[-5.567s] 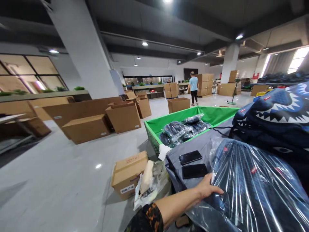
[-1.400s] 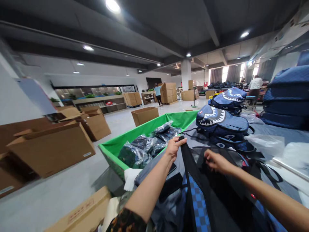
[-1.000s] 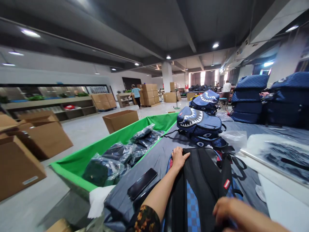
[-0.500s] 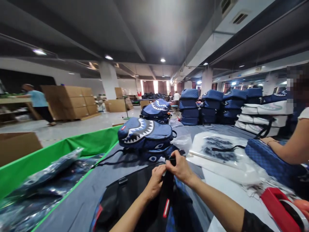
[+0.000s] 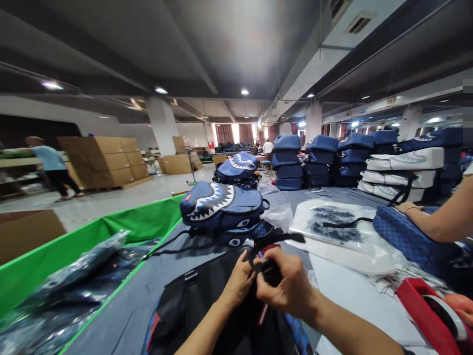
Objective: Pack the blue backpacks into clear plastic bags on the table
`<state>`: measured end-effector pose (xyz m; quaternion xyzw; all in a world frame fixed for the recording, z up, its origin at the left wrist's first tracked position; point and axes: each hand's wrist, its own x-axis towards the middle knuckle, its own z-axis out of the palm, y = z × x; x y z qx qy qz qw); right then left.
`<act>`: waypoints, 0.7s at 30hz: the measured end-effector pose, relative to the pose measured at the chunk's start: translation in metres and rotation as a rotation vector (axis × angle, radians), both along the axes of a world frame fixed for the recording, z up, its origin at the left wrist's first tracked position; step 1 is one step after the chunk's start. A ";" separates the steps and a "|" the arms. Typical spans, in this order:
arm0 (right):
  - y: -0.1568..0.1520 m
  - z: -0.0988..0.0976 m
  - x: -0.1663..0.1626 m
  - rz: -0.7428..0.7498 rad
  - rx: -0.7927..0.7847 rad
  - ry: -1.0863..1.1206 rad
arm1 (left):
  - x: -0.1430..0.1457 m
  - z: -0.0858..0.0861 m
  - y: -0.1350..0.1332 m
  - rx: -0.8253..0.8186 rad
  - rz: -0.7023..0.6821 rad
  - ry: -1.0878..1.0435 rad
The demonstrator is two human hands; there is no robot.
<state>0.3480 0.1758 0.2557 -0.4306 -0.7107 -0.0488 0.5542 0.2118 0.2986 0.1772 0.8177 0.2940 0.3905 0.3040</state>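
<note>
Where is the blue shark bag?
The shark bag sits mid-table in the head view, just beyond both hands, right of the green bin.

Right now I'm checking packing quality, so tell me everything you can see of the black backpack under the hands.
The black backpack lies flat on the grey table cover, back side up, its near end cut off by the frame. It looks like dark woven fabric with blue checked panels at the edges, red accents and a small buckle on a strap. A black strap loop arches up from its top. The left hand and right hand both grip the strap at the top. The shark-mouth backpack sits just beyond it.
</note>
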 end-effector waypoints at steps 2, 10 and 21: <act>-0.008 0.013 0.013 -0.066 -0.072 0.051 | -0.009 0.016 -0.016 0.141 0.027 -0.008; 0.008 0.053 0.016 0.163 -0.324 -0.159 | -0.005 0.053 -0.033 0.072 -0.018 -0.089; 0.081 0.063 0.048 0.402 -0.625 0.088 | -0.039 0.014 -0.115 -0.871 -0.117 -0.566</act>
